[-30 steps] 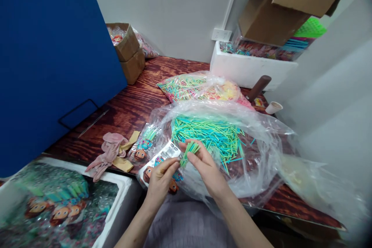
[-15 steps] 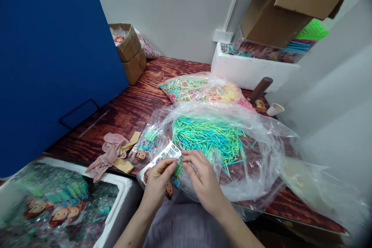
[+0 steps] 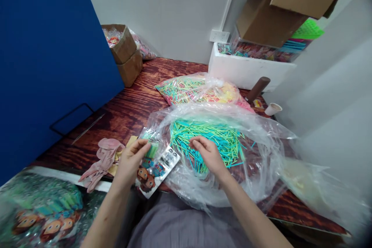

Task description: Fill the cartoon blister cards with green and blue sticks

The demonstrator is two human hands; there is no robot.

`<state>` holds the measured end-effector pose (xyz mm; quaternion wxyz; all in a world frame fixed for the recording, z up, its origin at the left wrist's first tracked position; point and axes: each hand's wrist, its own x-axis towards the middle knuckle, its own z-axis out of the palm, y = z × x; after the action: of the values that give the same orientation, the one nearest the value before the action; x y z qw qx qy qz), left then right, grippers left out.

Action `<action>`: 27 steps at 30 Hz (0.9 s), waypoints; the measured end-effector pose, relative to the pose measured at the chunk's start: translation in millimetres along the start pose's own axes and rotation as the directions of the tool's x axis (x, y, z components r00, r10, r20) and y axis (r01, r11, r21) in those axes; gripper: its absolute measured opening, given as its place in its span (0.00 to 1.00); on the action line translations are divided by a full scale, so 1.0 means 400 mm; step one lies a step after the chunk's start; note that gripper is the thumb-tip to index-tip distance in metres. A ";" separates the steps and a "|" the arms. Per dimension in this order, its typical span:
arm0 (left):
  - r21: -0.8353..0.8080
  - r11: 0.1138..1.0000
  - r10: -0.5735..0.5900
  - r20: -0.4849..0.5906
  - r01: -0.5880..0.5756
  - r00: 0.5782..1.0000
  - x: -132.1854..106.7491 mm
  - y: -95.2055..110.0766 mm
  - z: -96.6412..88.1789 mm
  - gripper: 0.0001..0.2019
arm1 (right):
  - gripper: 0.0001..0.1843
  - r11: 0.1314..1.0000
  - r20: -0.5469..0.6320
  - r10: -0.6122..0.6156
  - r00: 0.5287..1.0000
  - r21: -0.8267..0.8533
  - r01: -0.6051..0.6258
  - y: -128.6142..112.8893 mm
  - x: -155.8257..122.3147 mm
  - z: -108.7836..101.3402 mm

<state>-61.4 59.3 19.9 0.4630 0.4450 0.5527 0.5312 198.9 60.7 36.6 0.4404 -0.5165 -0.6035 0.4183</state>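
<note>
My left hand point(image 3: 130, 159) is at the left of the sticks, thumb and fingers pinched at the edge of a clear packet point(image 3: 153, 149) that shows green sticks. Beside it lies a flat printed packet point(image 3: 162, 170) with cartoon faces, near the table's front edge. My right hand point(image 3: 207, 154) hovers over a loose pile of thin green and blue plastic sticks point(image 3: 216, 135). Its fingertips are drawn together; whether a stick is between them is hidden. The pile lies in a wide-open clear plastic bag point(image 3: 261, 162).
Pink gloves point(image 3: 106, 155) lie on the left. A foam box point(image 3: 39, 172) holds filled packets. Behind the pile are a bag of coloured sticks point(image 3: 186, 89), a brown cylinder point(image 3: 258, 88), a paper cup point(image 3: 273, 109) and a white foam box point(image 3: 250, 71) under a carton point(image 3: 273, 19).
My hands have moved apart. The left went left with the green-stick packet, and the right moved up over the pile. The printed packet now lies uncovered.
</note>
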 end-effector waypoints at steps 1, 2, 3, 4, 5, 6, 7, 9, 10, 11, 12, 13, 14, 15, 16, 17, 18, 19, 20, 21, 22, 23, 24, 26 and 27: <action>0.087 0.995 0.045 -0.007 -0.044 0.999 0.030 -0.009 -0.009 0.15 | 0.11 0.993 -0.021 -0.045 0.999 -0.113 0.042 0.012 0.031 -0.002; 0.198 0.976 0.095 -0.013 -0.090 0.995 0.057 -0.022 -0.016 0.15 | 0.12 0.963 -0.023 -0.091 0.996 -0.255 0.083 0.023 0.063 -0.001; 0.321 0.938 0.147 -0.016 -0.134 0.989 0.081 -0.038 -0.020 0.15 | 0.13 0.903 -0.003 -0.126 0.992 -0.415 0.113 0.031 0.096 0.003; 0.431 0.887 0.194 -0.023 -0.165 0.981 0.101 -0.055 -0.022 0.15 | 0.13 0.812 0.035 -0.139 0.990 -0.568 0.134 0.038 0.128 0.009; 0.512 0.840 0.230 -0.035 -0.181 0.972 0.116 -0.073 -0.022 0.15 | 0.14 0.706 0.078 -0.130 0.988 -0.693 0.147 0.043 0.159 0.017; 0.572 0.799 0.260 -0.049 -0.186 0.964 0.128 -0.090 -0.020 0.14 | 0.14 0.611 0.113 -0.111 0.987 -0.776 0.157 0.048 0.190 0.026; 0.608 0.772 0.280 -0.067 -0.184 0.958 0.135 -0.105 -0.017 0.13 | 0.14 0.538 0.139 -0.089 0.986 -0.826 0.165 0.052 0.219 0.037; 0.654 0.735 0.310 -0.093 -0.177 0.946 0.141 -0.128 -0.011 0.12 | 0.14 0.469 0.166 -0.055 0.985 -0.866 0.172 0.059 0.269 0.058; 0.675 0.717 0.325 -0.101 -0.176 0.940 0.141 -0.135 -0.009 0.12 | 0.14 0.456 0.176 -0.043 0.984 -0.872 0.176 0.062 0.291 0.067; 0.690 0.703 0.336 -0.105 -0.175 0.936 0.140 -0.139 -0.008 0.12 | 0.14 0.437 0.189 -0.026 0.982 -0.881 0.181 0.066 0.310 0.075; 0.700 0.693 0.342 -0.106 -0.174 0.934 0.139 -0.142 -0.009 0.12 | 0.14 0.420 0.203 -0.009 0.979 -0.888 0.188 0.069 0.325 0.081; 0.706 0.686 0.345 -0.104 -0.174 0.933 0.137 -0.144 -0.011 0.13 | 0.14 0.405 0.215 0.009 0.976 -0.894 0.194 0.071 0.338 0.085; 0.709 0.683 0.345 -0.099 -0.177 0.933 0.136 -0.145 -0.014 0.13 | 0.13 0.391 0.226 0.026 0.974 -0.899 0.198 0.074 0.348 0.087; 0.708 0.682 0.345 -0.093 -0.181 0.934 0.136 -0.147 -0.018 0.13 | 0.13 0.379 0.233 0.044 0.972 -0.904 0.200 0.075 0.356 0.088; 0.706 0.683 0.343 -0.088 -0.185 0.935 0.135 -0.148 -0.022 0.13 | 0.13 0.367 0.235 0.061 0.970 -0.909 0.197 0.076 0.362 0.088; 0.703 0.686 0.342 -0.082 -0.189 0.936 0.134 -0.149 -0.027 0.13 | 0.14 0.355 0.231 0.077 0.970 -0.915 0.190 0.077 0.366 0.088; 0.697 0.690 0.340 -0.078 -0.192 0.937 0.133 -0.150 -0.030 0.13 | 0.15 0.344 0.222 0.093 0.971 -0.922 0.178 0.076 0.369 0.089; 0.691 0.695 0.339 -0.075 -0.196 0.938 0.131 -0.150 -0.033 0.13 | 0.16 0.332 0.208 0.109 0.972 -0.929 0.161 0.075 0.372 0.091; 0.686 0.699 0.338 -0.071 -0.200 0.938 0.130 -0.150 -0.035 0.12 | 0.17 0.322 0.191 0.124 0.974 -0.936 0.143 0.074 0.374 0.095; 0.683 0.702 0.338 -0.066 -0.205 0.939 0.128 -0.150 -0.036 0.12 | 0.19 0.312 0.172 0.140 0.975 -0.942 0.121 0.072 0.377 0.101; 0.681 0.702 0.338 -0.062 -0.208 0.939 0.126 -0.149 -0.036 0.12 | 0.20 0.304 0.153 0.157 0.976 -0.948 0.100 0.070 0.381 0.110; 0.681 0.701 0.339 -0.058 -0.210 0.939 0.125 -0.147 -0.035 0.12 | 0.19 0.296 0.137 0.175 0.975 -0.952 0.080 0.067 0.386 0.121; 0.683 0.699 0.337 -0.055 -0.211 0.940 0.124 -0.146 -0.034 0.12 | 0.18 0.290 0.123 0.194 0.973 -0.955 0.063 0.065 0.391 0.134; 0.679 0.702 0.328 -0.045 -0.212 0.944 0.123 -0.144 -0.032 0.12 | 0.16 0.282 0.103 0.236 0.966 -0.959 0.033 0.063 0.405 0.160; 0.673 0.708 0.321 -0.039 -0.212 0.946 0.123 -0.143 -0.032 0.12 | 0.16 0.279 0.094 0.257 0.962 -0.960 0.019 0.063 0.413 0.172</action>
<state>-82.5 103.3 -39.1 0.1498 0.6125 0.6679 0.3952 126.0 224.0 10.8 -0.0606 -0.6679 -0.7390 0.0647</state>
